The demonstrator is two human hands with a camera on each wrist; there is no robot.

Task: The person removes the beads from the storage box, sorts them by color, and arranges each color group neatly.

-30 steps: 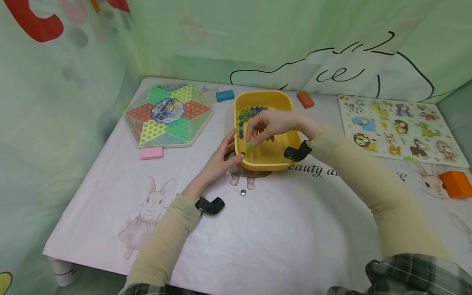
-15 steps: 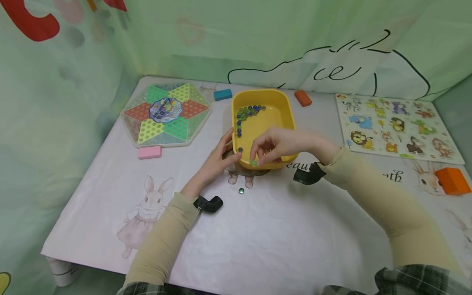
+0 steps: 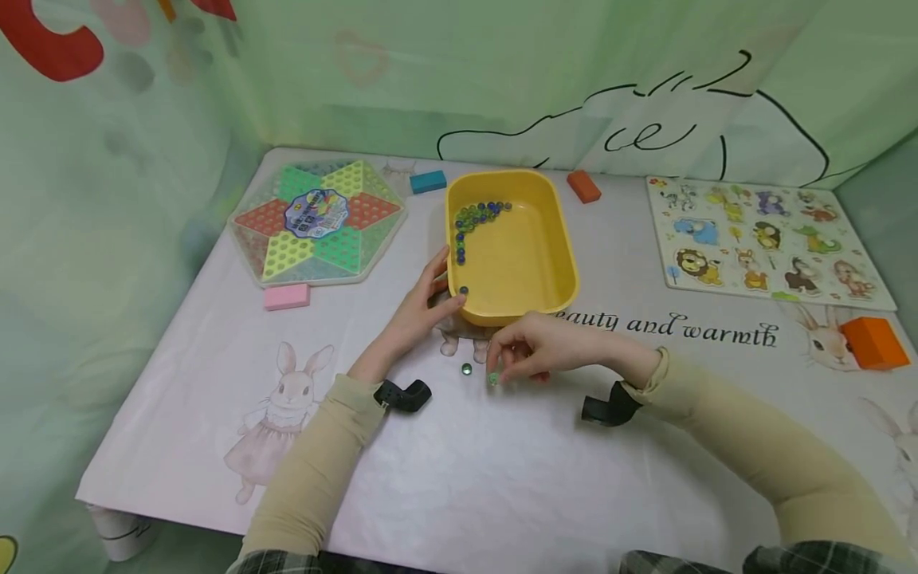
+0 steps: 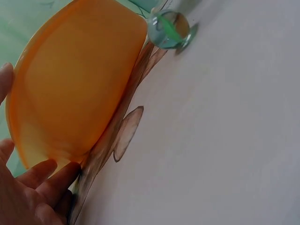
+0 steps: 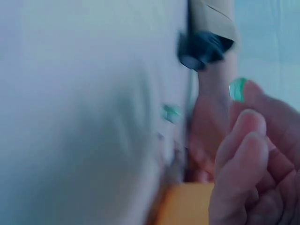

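Two hands, one yellow tray (image 3: 523,267): left hand (image 3: 414,315), fingers spread, resting against the tray's left side; right hand (image 3: 539,349) pinching one green marble (image 5: 237,89) just in front of the tray. One loose marble (image 4: 168,29), on the cloth (image 3: 430,494) before the tray, shows its green swirl clearly only in the left wrist view; blue and green marbles (image 3: 469,217) inside the tray, mostly by its far left corner, appear in the head view alone

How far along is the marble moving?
Done: one green-swirled marble lies on the rabbit-print tablecloth. In hand: the right hand pinches another green marble, lifted out of the yellow basin, which the left hand holds. Left: probably setting that one down; blue and green marbles remain inside the basin.
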